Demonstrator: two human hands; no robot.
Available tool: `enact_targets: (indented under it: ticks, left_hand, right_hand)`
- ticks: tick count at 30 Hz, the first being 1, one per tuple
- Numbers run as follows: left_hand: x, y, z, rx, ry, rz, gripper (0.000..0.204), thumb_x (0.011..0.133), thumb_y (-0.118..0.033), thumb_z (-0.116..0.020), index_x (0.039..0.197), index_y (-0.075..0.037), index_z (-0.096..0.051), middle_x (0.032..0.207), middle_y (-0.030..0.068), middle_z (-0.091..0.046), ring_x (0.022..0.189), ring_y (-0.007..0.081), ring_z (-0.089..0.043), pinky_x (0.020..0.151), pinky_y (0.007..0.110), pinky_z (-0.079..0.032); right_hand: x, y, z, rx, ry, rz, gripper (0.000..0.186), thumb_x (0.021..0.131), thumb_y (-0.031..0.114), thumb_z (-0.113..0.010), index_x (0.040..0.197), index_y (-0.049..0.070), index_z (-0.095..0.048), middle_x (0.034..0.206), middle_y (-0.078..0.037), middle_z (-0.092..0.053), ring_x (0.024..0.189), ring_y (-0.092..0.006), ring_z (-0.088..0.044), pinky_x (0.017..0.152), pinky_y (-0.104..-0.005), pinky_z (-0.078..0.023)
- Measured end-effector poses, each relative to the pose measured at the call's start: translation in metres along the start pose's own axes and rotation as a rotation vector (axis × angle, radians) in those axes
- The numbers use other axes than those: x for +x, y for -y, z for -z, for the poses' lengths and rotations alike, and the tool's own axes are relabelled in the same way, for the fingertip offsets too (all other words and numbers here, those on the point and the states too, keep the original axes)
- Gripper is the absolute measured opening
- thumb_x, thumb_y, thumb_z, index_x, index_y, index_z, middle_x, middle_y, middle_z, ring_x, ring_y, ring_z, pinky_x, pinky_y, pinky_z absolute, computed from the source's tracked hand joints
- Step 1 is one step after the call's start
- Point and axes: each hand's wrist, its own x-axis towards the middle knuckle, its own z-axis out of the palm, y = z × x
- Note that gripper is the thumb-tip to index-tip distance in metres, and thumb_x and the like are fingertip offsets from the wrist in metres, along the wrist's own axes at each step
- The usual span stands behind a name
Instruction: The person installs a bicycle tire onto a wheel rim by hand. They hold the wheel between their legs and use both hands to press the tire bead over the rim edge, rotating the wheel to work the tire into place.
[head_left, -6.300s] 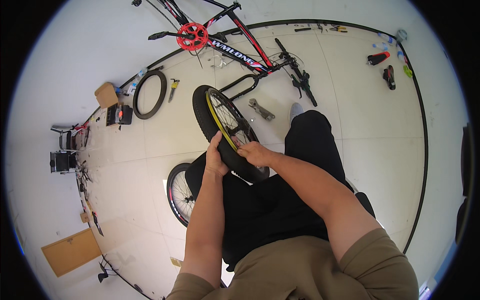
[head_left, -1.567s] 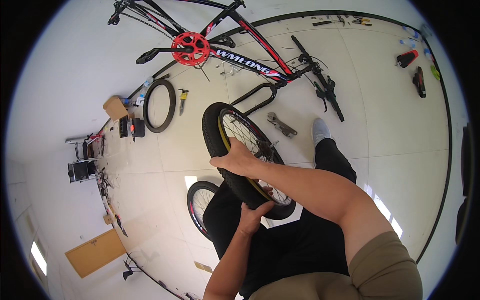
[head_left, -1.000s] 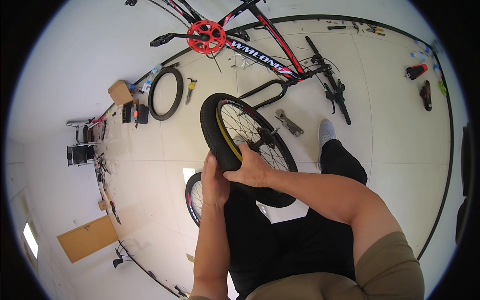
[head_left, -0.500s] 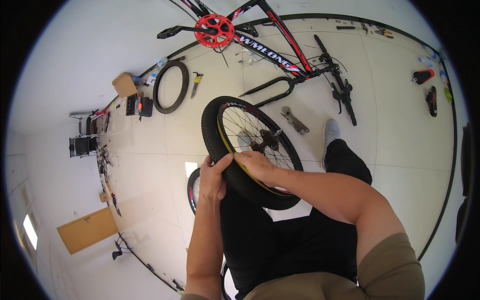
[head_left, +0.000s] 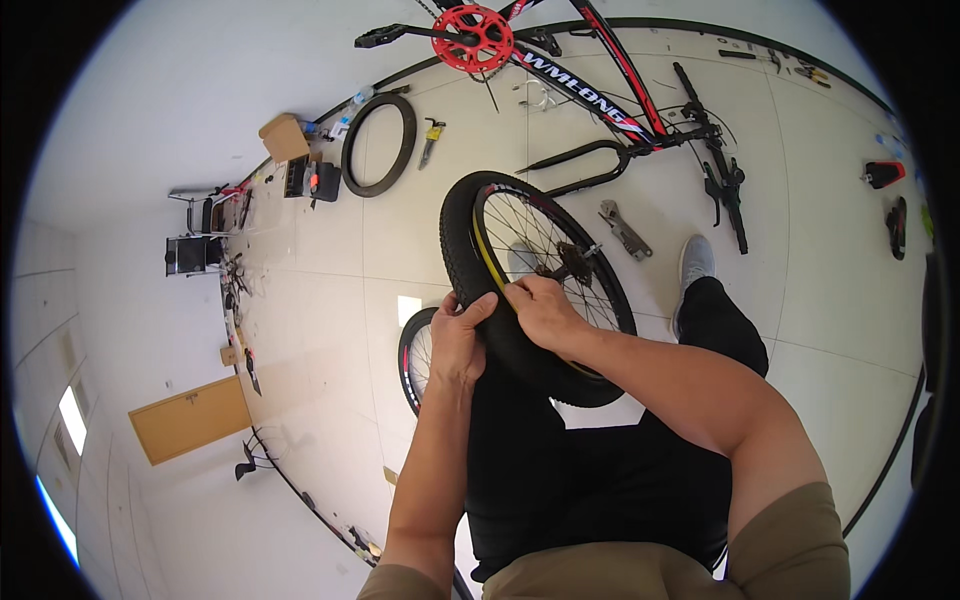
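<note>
A bicycle wheel with a black knobbly tire (head_left: 462, 225) leans against my legs, its spokes and rear cogs (head_left: 574, 264) facing right. Between tire and rim shows a yellow rim strip (head_left: 489, 256), visible above my right hand. My left hand (head_left: 460, 335) wraps the tire's outer left side, thumb pressed on the tread. At the tire's inner edge, my right hand (head_left: 545, 315) has its fingers curled closed where the yellow strip meets the rim; its fingertips are partly hidden. The two hands are close together but apart.
A black and red bicycle frame (head_left: 580, 90) with its handlebar (head_left: 728, 185) lies ahead. An adjustable wrench (head_left: 625, 230) rests near my right shoe (head_left: 697, 257). Farther left are a loose tire (head_left: 408, 130), a yellow-handled tool (head_left: 431, 142) and a cardboard box (head_left: 285, 137). Another wheel (head_left: 408, 365) sits beside my left leg.
The whole view has shifted, so everything sits farther right and higher. Both hands keep their places on the wheel. Less of the yellow strip shows below my right hand.
</note>
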Motion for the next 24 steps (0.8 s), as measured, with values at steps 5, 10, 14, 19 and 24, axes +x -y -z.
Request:
enact_targets:
  ticks: [5,10,14,19,24]
  left_hand:
    - [0.002,0.008,0.009,-0.041,0.023,-0.011,0.045,0.088,0.003,-0.076,0.125,0.004,-0.052,0.11,0.0153,-0.069,0.095,0.0242,-0.07,0.089,0.036,-0.058]
    - [0.006,0.016,0.007,-0.147,-0.002,-0.046,0.042,0.089,0.004,-0.074,0.125,0.003,-0.052,0.11,0.0145,-0.069,0.096,0.0243,-0.07,0.092,0.037,-0.058]
    - [0.001,0.017,0.007,-0.211,0.028,-0.035,0.041,0.091,0.002,-0.07,0.129,0.002,-0.053,0.114,0.015,-0.069,0.102,0.0267,-0.07,0.096,0.039,-0.057]
    - [0.007,0.029,0.031,-0.299,0.17,0.008,0.043,0.095,-0.003,-0.067,0.136,0.002,-0.056,0.128,0.0165,-0.068,0.116,0.0307,-0.067,0.106,0.043,-0.053]
    - [0.01,0.032,0.036,-0.321,0.226,0.049,0.045,0.095,-0.004,-0.068,0.137,0.002,-0.056,0.13,0.0167,-0.068,0.116,0.0316,-0.067,0.107,0.044,-0.053]
  right_hand:
    - [0.001,-0.006,-0.001,-0.088,-0.032,0.055,0.038,0.1,0.03,-0.059,0.107,-0.005,-0.07,0.1,-0.025,-0.072,0.097,-0.0378,-0.068,0.087,-0.0443,-0.052]
    - [0.006,-0.008,-0.003,-0.009,-0.096,0.075,0.032,0.1,0.024,-0.064,0.109,-0.006,-0.07,0.094,-0.021,-0.073,0.087,-0.027,-0.069,0.079,-0.0385,-0.052]
    - [0.004,-0.006,-0.001,0.001,-0.088,0.055,0.03,0.1,0.024,-0.064,0.109,-0.005,-0.071,0.091,-0.016,-0.073,0.084,-0.0233,-0.067,0.078,-0.0363,-0.052]
    - [0.002,-0.009,-0.002,0.018,-0.046,0.082,0.031,0.099,0.025,-0.065,0.108,-0.004,-0.071,0.09,-0.013,-0.071,0.083,-0.0195,-0.065,0.078,-0.0344,-0.052]
    - [0.0,-0.008,-0.002,0.028,-0.075,0.102,0.032,0.098,0.027,-0.066,0.103,-0.004,-0.072,0.093,-0.021,-0.073,0.085,-0.0319,-0.07,0.08,-0.0409,-0.054]
